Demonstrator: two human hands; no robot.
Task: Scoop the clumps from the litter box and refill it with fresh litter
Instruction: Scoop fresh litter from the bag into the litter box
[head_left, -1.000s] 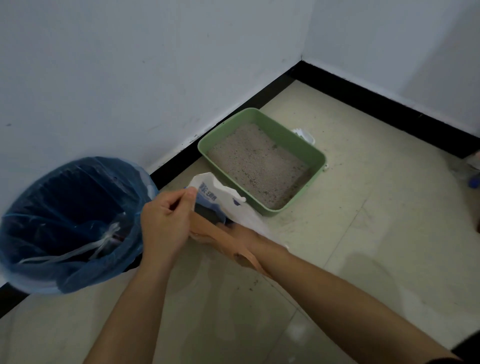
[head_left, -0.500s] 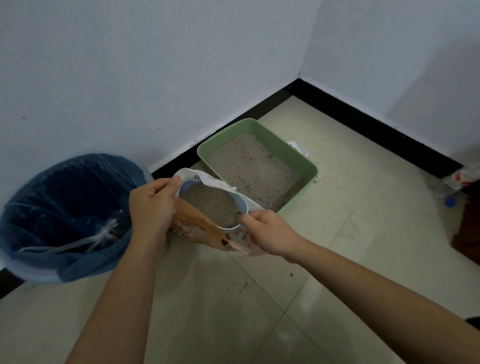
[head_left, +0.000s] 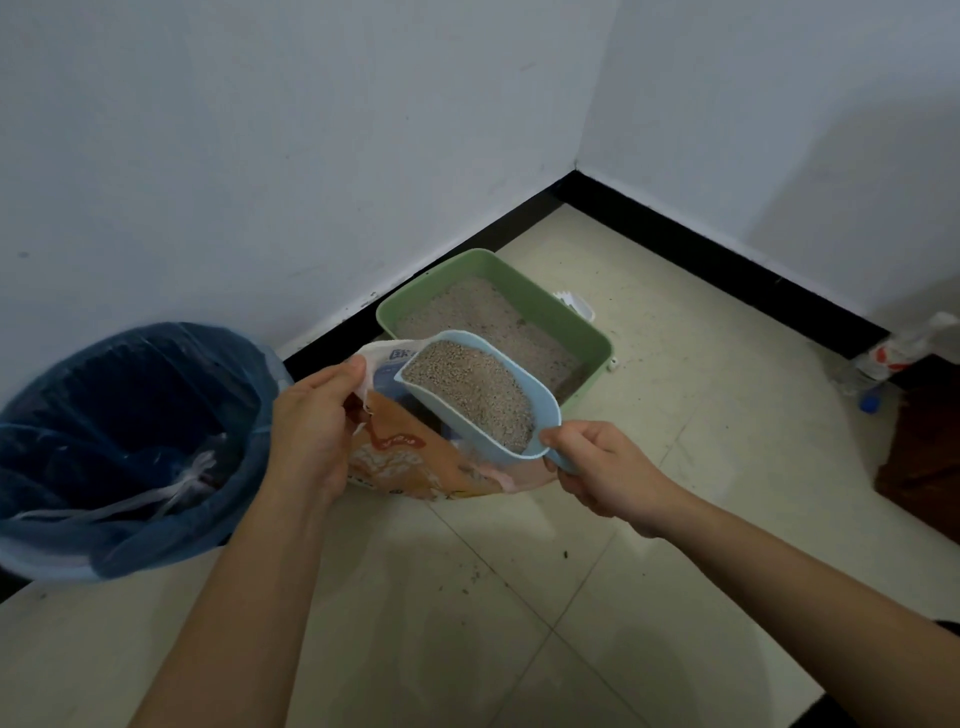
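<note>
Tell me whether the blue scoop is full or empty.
Full. The blue scoop holds grey-brown litter almost to its rim; the right hand grips its handle, the scoop roughly level above the litter bag.

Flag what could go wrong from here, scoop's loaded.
1. The blue scoop holds litter nearly to its rim. The right hand grips only its short handle, so a tilt could spill litter on the floor before it reaches the green litter box.
2. The left hand pinches just the lip of the litter bag; if released, the open bag may slump and spill.
</note>
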